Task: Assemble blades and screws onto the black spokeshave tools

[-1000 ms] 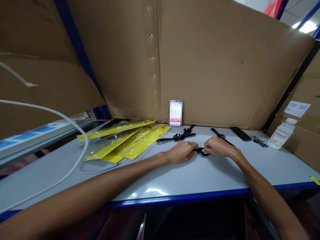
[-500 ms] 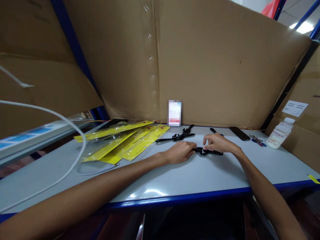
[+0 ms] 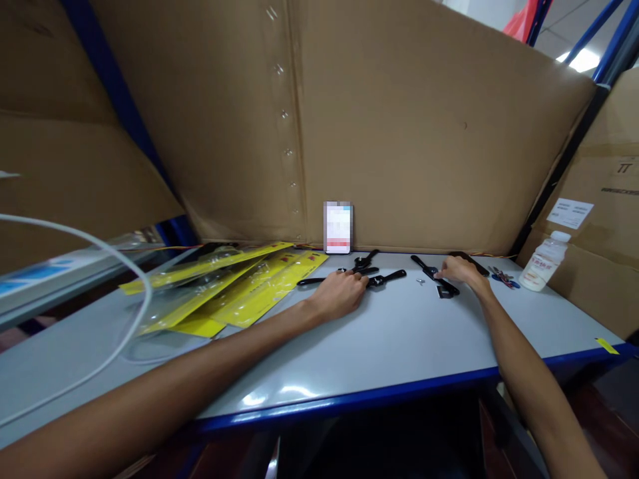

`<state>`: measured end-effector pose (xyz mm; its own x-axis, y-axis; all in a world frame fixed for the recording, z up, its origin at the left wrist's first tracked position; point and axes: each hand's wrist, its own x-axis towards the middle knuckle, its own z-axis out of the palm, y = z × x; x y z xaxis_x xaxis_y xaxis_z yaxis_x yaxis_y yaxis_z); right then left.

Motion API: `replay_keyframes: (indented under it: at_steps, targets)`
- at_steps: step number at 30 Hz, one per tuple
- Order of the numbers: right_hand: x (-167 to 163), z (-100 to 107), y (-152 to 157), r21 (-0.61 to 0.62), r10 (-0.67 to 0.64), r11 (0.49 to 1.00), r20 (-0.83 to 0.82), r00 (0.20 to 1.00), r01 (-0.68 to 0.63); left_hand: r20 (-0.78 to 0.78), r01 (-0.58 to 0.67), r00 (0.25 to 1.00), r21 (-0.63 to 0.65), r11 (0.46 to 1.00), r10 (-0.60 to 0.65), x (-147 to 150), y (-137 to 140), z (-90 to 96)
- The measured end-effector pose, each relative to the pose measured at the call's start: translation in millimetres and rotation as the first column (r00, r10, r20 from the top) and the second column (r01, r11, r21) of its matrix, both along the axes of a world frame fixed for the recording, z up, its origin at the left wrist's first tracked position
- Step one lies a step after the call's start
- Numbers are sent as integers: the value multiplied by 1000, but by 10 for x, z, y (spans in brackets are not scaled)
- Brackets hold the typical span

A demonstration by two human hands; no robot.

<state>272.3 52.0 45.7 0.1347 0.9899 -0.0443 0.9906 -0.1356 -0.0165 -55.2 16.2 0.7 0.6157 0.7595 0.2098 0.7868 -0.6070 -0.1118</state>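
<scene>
My left hand [image 3: 342,294] is closed around one handle of a black spokeshave [image 3: 380,281], whose other handle points right. Close behind it lie further black spokeshaves [image 3: 365,259], partly covered by my hand. On the right, my right hand [image 3: 460,269] has its fingertips on the middle of another black spokeshave [image 3: 433,273] lying slantwise on the table. Beside that spokeshave rests a small dark flat piece [image 3: 443,293], perhaps a blade. A tiny shiny metal part [image 3: 420,281] sits to its left.
Yellow-backed clear plastic packs [image 3: 269,286] are piled at left near a white cable [image 3: 142,306]. A phone [image 3: 338,227] leans against the cardboard wall [image 3: 389,133]. A dark phone-like slab [image 3: 474,263], small tools [image 3: 503,278] and a white bottle [image 3: 545,263] stand or lie at right.
My left hand has brought the spokeshave back and left beside the others. My right hand has left it and moved right to another spokeshave. The view has shifted slightly right.
</scene>
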Motion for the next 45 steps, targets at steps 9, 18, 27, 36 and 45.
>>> replay_keyframes:
  at_steps: [9,18,27,36,45]
  targets:
    - [96,-117,111,-103,35,993,-174,984,-54,-60,-88,994,14,996,89,-24,19,24]
    - [193,-184,180,-130,20,990,-307,951,-63,-156,-103,981,86,991,116,19,-60,64]
    - [296,-77,79,-162,43,980,-395,918,-115,-174,-103,976,149,984,128,-2,-37,38]
    - [293,27,61,-55,185,969,-477,859,-239,106,19,993,274,961,-50,-46,43,-54]
    - [-193,25,-131,-123,491,669,-667,560,-733,281,285,870,382,879,-404,46,-193,3]
